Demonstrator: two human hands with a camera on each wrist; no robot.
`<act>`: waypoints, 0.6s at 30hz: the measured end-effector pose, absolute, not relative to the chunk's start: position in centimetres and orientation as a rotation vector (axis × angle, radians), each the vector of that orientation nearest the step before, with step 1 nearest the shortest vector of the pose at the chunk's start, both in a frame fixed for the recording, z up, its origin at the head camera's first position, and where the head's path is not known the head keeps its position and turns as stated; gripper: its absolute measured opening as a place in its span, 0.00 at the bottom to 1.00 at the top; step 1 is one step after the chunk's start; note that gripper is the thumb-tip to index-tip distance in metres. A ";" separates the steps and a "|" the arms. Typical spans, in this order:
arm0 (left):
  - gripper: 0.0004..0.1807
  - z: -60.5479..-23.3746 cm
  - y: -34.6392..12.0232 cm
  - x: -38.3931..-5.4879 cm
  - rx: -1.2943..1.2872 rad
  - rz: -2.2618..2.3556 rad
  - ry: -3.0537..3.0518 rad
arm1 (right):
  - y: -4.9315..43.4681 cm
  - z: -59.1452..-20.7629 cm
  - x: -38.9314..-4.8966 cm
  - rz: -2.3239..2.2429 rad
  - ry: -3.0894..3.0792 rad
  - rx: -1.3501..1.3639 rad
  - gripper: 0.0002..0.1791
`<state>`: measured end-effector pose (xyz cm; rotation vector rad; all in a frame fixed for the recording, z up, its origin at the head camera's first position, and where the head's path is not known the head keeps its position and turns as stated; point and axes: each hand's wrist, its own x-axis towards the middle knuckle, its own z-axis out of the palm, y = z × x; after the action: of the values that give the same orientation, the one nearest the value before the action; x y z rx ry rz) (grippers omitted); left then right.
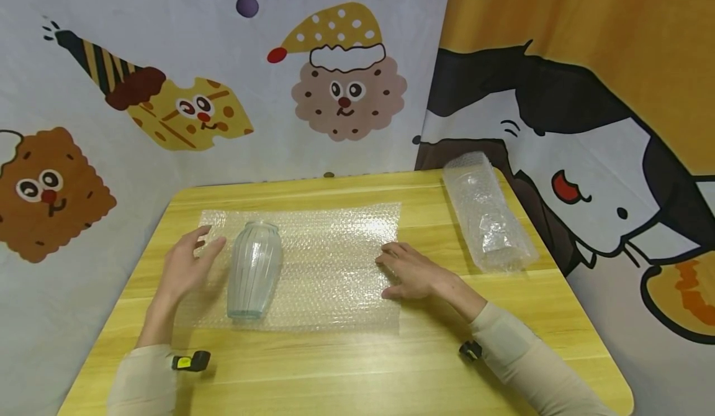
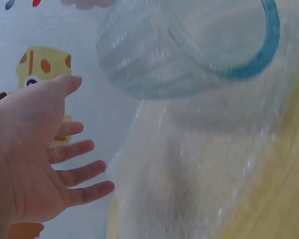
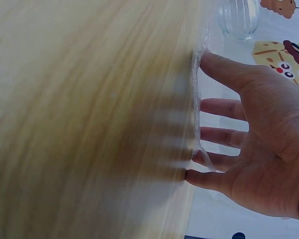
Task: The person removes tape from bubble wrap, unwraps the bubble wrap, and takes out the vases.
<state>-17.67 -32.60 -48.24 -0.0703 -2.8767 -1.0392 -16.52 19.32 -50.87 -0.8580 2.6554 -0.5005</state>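
A ribbed clear glass vase (image 1: 254, 270) lies on its side near the left end of a flat bubble wrap sheet (image 1: 335, 261). In the left wrist view its blue-green rimmed end (image 2: 254, 69) faces the camera. My left hand (image 1: 190, 264) hovers just left of the vase, fingers spread and holding nothing. At the sheet's right edge, the fingertips of my right hand (image 1: 412, 273) touch the wrap. The right wrist view shows those fingers (image 3: 222, 137) spread along the thin edge, with a bit of film lifted over the lower ones.
A rolled piece of bubble wrap (image 1: 488, 217) lies at the table's back right. The yellow wood-grain table (image 1: 313, 372) meets a cartoon-printed curtain (image 1: 223, 31) behind and on the right side. A small dark wrist camera (image 1: 192, 361) sits on the left sleeve.
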 end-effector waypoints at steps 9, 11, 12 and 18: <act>0.52 -47.0 -29.9 -17.8 0.011 -1.201 -3.069 | 19.2 -50.7 -16.4 -0.499 2.647 -0.851 0.44; 0.53 -46.8 -29.4 -17.8 0.021 -1.213 -3.097 | 19.1 -50.7 -16.4 -0.489 2.646 -0.843 0.45; 0.54 -46.7 -29.2 -17.9 0.024 -1.232 -3.111 | 19.1 -50.7 -16.4 -0.487 2.646 -0.842 0.45; 0.62 -46.4 -28.1 -18.2 0.069 -1.364 -3.190 | 19.2 -50.8 -16.3 -0.497 2.646 -0.840 0.45</act>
<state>-18.20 -28.09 -46.36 0.0691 -3.1901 -1.3639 -16.30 19.16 -50.79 -0.8398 2.6457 -0.4973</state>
